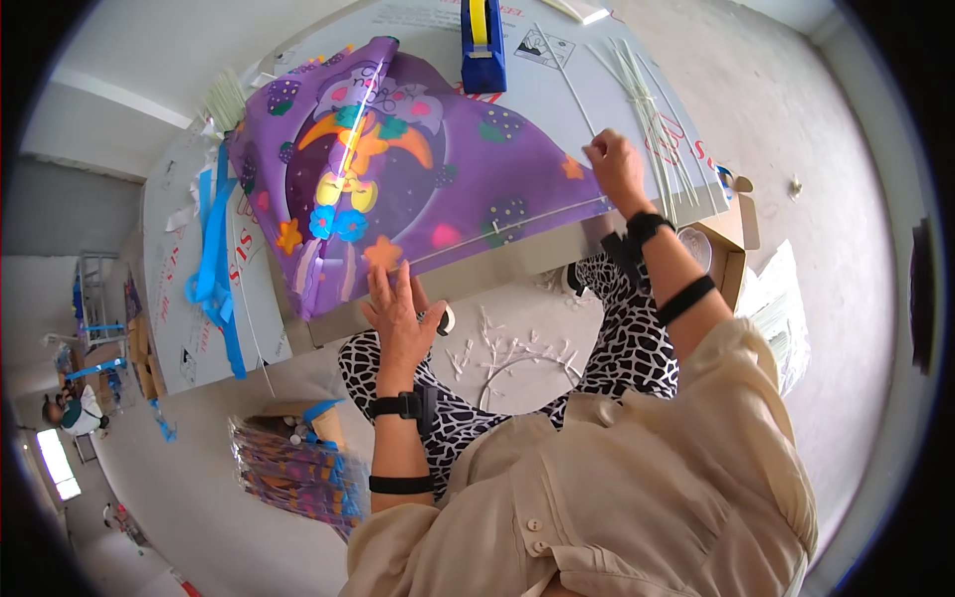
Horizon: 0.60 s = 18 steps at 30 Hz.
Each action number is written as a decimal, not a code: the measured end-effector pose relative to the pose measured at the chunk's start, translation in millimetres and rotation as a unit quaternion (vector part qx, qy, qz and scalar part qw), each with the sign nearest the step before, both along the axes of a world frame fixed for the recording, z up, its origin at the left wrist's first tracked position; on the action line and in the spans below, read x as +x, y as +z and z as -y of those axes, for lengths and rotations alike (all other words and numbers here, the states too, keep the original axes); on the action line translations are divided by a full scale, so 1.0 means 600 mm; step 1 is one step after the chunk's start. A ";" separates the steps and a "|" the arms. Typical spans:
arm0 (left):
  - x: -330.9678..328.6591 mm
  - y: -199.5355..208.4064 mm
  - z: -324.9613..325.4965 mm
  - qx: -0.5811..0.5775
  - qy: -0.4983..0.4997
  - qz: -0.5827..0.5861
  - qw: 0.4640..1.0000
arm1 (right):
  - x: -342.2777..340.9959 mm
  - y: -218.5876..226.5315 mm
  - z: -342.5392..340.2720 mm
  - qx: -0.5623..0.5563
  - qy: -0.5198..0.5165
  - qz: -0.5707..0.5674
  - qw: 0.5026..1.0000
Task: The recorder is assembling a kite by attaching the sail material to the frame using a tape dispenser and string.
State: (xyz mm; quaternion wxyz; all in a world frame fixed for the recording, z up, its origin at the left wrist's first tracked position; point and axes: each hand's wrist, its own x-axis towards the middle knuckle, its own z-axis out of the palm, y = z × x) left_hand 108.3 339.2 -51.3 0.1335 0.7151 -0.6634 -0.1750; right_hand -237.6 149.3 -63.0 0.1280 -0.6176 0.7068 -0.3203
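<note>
One dispenser [484,75] holds tape [478,22]; left grip [400,323] spread on purple sheet [458,194], right grip [619,169] unclear.

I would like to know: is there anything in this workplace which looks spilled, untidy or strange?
Yes. Small white pieces lie scattered on the floor between the person's legs, looking like dropped scraps. Blue strips lie loosely tangled on the left of the table. I see no clear tear in the purple sheet.

beige shirt [647,468] (two buttons [535,524] showing) | black-and-white patterned trousers [637,348] | black wrist straps [388,406]
</note>
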 end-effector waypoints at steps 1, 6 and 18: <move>0.002 0.000 0.005 -0.035 0.023 -0.004 0.999 | 0.023 0.015 -0.019 -0.006 0.040 0.026 0.999; -0.006 0.026 0.105 -0.211 -0.077 -0.038 0.974 | 0.085 0.032 -0.098 -0.033 0.136 0.129 0.982; -0.191 0.112 0.478 -0.180 0.009 -0.131 0.975 | 0.104 0.035 -0.138 -0.043 0.116 0.207 0.971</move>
